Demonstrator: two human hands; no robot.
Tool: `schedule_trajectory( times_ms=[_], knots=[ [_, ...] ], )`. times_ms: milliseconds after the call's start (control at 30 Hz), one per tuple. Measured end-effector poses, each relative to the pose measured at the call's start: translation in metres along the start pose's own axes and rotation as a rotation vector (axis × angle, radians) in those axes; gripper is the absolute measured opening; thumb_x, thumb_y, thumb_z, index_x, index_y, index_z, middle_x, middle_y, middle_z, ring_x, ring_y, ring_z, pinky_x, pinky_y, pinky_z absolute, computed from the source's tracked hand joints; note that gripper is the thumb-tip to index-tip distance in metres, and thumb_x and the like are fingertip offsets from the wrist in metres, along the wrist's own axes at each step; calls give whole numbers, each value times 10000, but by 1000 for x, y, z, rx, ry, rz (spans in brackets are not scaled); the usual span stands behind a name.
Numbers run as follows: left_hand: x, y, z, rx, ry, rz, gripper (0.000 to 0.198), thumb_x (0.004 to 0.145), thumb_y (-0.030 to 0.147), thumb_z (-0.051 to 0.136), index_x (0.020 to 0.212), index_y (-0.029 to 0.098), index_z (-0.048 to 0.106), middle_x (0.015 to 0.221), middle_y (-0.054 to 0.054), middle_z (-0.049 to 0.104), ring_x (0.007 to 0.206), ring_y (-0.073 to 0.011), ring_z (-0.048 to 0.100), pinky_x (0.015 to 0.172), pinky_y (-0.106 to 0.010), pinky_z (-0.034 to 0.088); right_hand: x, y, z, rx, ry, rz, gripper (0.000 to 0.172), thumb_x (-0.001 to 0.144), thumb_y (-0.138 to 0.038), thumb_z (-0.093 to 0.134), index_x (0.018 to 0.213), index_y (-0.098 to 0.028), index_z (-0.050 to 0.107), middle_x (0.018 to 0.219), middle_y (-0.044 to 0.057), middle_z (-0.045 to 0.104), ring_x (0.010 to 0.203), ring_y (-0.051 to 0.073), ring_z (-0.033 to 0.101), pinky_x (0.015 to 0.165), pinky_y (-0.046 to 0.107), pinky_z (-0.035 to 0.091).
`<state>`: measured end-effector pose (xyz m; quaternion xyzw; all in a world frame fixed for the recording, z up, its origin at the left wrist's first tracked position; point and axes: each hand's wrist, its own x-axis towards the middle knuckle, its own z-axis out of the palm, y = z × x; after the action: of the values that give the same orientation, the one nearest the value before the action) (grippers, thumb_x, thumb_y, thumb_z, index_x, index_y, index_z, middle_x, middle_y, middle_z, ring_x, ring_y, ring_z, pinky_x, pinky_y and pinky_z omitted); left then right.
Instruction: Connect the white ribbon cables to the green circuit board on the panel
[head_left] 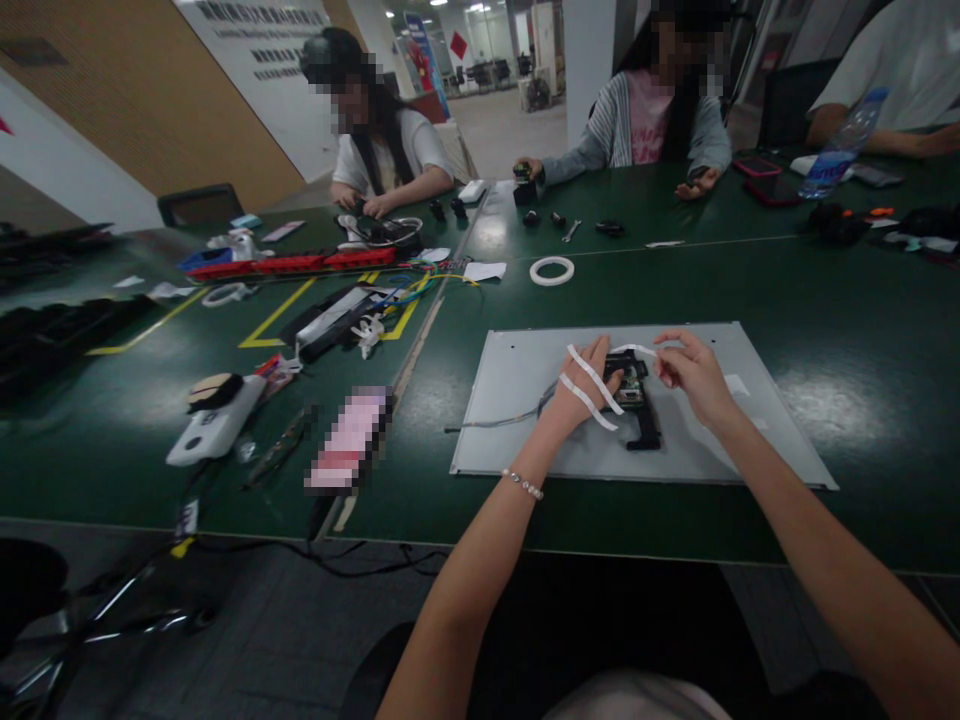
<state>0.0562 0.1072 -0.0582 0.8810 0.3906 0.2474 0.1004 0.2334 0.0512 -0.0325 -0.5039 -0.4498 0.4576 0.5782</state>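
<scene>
A grey metal panel point(525, 380) lies flat on the green table in front of me. On it sits a small circuit board with a black bracket point(641, 415). My left hand point(581, 395) rests over the board's left side, with two white tape strips point(592, 388) stuck across its back. My right hand point(694, 370) pinches the end of another white tape strip point(637, 349) that runs toward my left fingers. A thin grey cable point(502, 420) trails left from the board.
A white tape roll point(552, 270) lies beyond the panel. To the left are a red power strip point(300, 263), coloured wires point(409, 285), a white device point(214, 430) and yellow floor-style markings. Three other people sit at the far side with small parts, phones and a water bottle point(844, 145).
</scene>
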Motion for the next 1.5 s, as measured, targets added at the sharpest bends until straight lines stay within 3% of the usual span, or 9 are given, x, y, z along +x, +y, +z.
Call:
schedule_trajectory(
  times_ms=[133,233,400,533,633,700,1133,1300,1500],
  knots=[
    [5,-3,-9,-295,51,10,595,793,169,490,1371,122,358,1384,-174,482,1279,-275,462,1095,-478,331,0,0,-1,56,-37,21,277,721,-288,593,967,-194,505,580,-47,513,460,68,394,446,193,256],
    [10,0,-20,-545,116,6,490,796,171,468,1284,137,465,1324,-142,541,1238,-243,501,1066,-424,381,-2,-2,1,56,-84,37,287,730,-295,600,984,-188,519,573,-51,503,456,66,388,446,192,258],
    [15,7,-28,-829,189,-218,329,903,358,432,1127,163,574,1183,-111,616,1053,-206,621,907,-352,491,-6,-5,6,25,-177,27,279,761,-314,615,992,-179,536,577,-48,507,466,71,402,448,196,273],
    [13,6,-29,-934,32,-311,433,905,518,428,956,144,639,895,-77,677,767,-148,650,658,-249,502,-6,-4,5,22,-240,-2,269,791,-327,611,1003,-178,540,591,-42,516,483,77,422,454,200,287],
    [9,3,-32,-932,-97,-294,470,867,564,482,780,135,652,567,0,563,498,-85,517,488,-204,402,-6,-4,4,-1,-247,-30,270,802,-334,607,1013,-175,550,604,-35,525,497,79,434,467,203,302],
    [6,2,-36,-911,-126,-273,435,830,551,551,737,137,648,480,42,467,425,-58,416,439,-192,332,-7,-5,5,-36,-249,-48,280,809,-345,601,1027,-173,564,606,-32,526,504,80,436,480,204,315],
    [2,2,-38,-495,13,-120,277,826,385,585,722,143,671,671,-15,651,642,-116,557,580,-219,402,-2,7,1,-481,-119,-115,398,758,-520,645,840,-134,692,576,-3,504,517,93,391,504,231,271],
    [4,-3,-35,-417,113,-175,260,813,368,597,697,144,661,556,17,562,523,-90,455,496,-214,324,-1,7,-2,-540,-30,-132,349,788,-476,619,861,-144,697,548,-12,502,503,94,417,506,228,288],
    [4,-6,-33,-359,151,-210,225,816,338,592,697,152,637,539,36,513,514,-84,439,495,-212,311,-2,9,0,-494,-47,-62,362,810,-467,589,930,-139,688,577,6,559,491,115,484,516,237,358]
  ],
)
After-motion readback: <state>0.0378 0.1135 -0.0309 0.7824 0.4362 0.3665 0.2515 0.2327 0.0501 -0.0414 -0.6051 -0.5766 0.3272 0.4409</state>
